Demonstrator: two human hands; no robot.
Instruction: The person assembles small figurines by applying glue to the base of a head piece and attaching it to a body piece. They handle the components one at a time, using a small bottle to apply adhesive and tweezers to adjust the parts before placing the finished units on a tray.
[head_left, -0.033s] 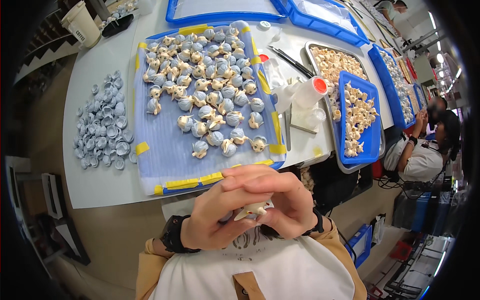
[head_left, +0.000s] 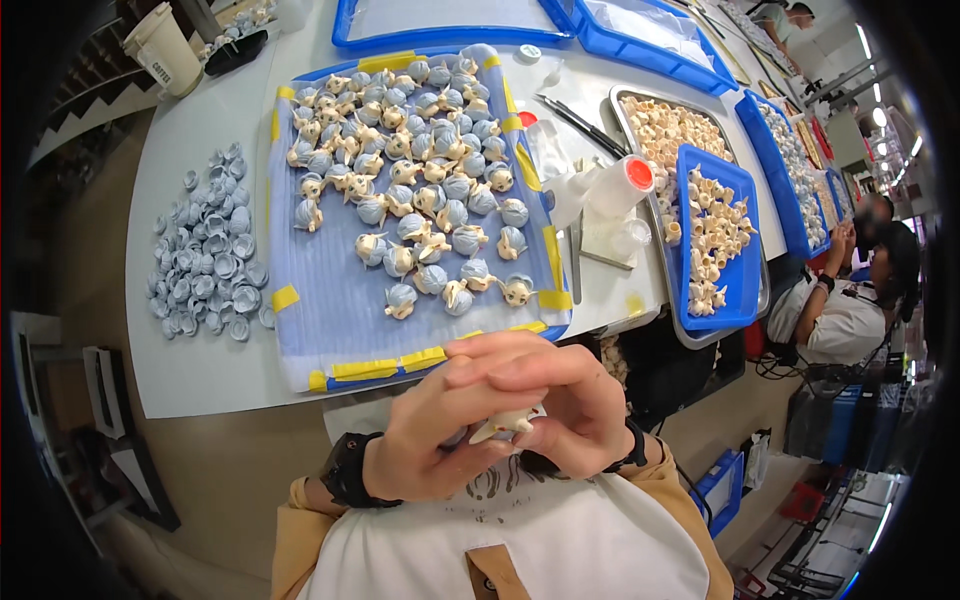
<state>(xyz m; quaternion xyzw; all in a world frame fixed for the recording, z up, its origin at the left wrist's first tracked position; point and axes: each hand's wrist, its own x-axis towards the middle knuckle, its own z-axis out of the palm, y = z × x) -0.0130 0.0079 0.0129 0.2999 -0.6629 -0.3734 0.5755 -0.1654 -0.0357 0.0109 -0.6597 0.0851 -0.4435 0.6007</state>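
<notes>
Left hand [head_left: 432, 432] and right hand [head_left: 578, 405] pinching a pointy-eared, cream-and-blue, plasticky doll head [head_left: 508, 423]; probably light, stiff, so grab sides, not ears.

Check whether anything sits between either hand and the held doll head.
Nothing visible: the left hand and right hand touch the eared doll head directly. Much of it is hidden, so covered contacts can't be judged.

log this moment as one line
left grip, right grip: closed around figurine head | beyond: tray of blue-and-cream heads | left: blue shell pile | right: blue bin of cream pieces
</notes>
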